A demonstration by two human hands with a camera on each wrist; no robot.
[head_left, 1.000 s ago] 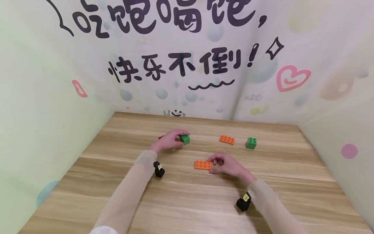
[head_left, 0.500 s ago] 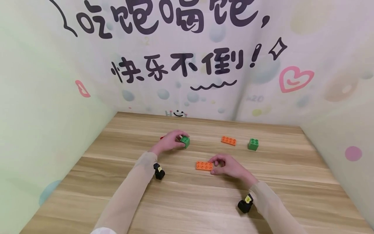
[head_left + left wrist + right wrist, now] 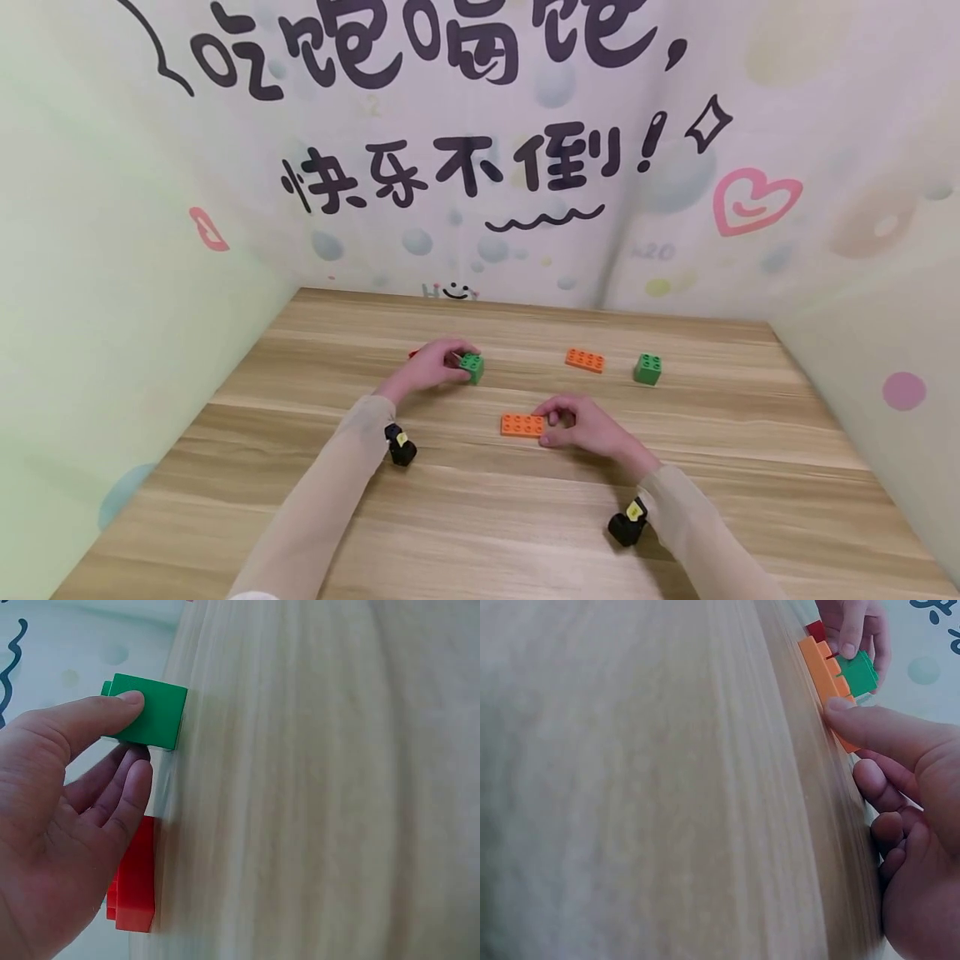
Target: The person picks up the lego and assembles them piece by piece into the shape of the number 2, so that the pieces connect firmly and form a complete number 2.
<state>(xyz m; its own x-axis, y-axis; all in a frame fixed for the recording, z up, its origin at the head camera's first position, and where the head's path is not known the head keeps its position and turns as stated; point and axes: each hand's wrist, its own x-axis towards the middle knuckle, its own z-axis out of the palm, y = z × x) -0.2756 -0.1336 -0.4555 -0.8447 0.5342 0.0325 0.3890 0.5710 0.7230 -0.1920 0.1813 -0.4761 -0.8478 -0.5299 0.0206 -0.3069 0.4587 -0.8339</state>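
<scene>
My left hand (image 3: 433,365) pinches a green toy building block (image 3: 472,367) between thumb and fingers, left of the table's middle. In the left wrist view the thumb lies flat on the side of this green block (image 3: 156,712), whose lower face is close to the tabletop. A red block (image 3: 136,885) sits behind the fingers, mostly hidden by the hand in the head view. My right hand (image 3: 588,427) holds the right end of a flat orange eight-stud block (image 3: 522,425), thumb on the near edge and index finger on the far one. The orange block lies studs up.
Farther back on the wooden table (image 3: 510,533) lie another orange flat block (image 3: 585,360) and, to its right, a second green block (image 3: 648,368). Printed fabric walls (image 3: 465,250) close off the back and both sides.
My left hand has drawn the green block slightly toward me, its fingers now round it. The right hand and its orange block have stayed in place.
</scene>
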